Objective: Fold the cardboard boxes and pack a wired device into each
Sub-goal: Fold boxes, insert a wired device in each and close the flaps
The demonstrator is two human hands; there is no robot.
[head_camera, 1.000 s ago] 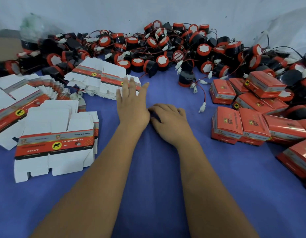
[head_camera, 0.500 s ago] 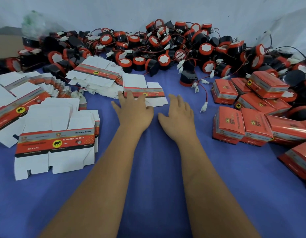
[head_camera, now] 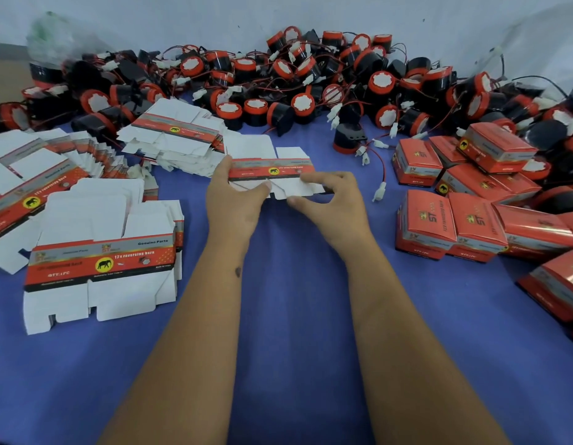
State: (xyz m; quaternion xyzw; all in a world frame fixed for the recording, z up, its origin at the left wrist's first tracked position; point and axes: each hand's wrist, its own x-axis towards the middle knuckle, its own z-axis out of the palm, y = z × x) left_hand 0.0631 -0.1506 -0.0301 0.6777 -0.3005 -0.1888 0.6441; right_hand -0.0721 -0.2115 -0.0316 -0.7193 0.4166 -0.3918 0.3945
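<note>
While packed boxes (head_camera: 452, 226) crowd the cloth's (head_camera: 294, 316) right edge, I note my left hand (head_camera: 233, 200) and right hand (head_camera: 333, 200) pinching one flat box (head_camera: 272, 170), with many devices (head_camera: 278, 81) left unpacked.

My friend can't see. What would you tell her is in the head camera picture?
Two bare hands, the left hand and right hand, hold one flat unfolded box over a blue cloth. Stacks of flat boxes lie at left, finished red boxes at right, and a heap of wired red-and-black devices sits behind.
</note>
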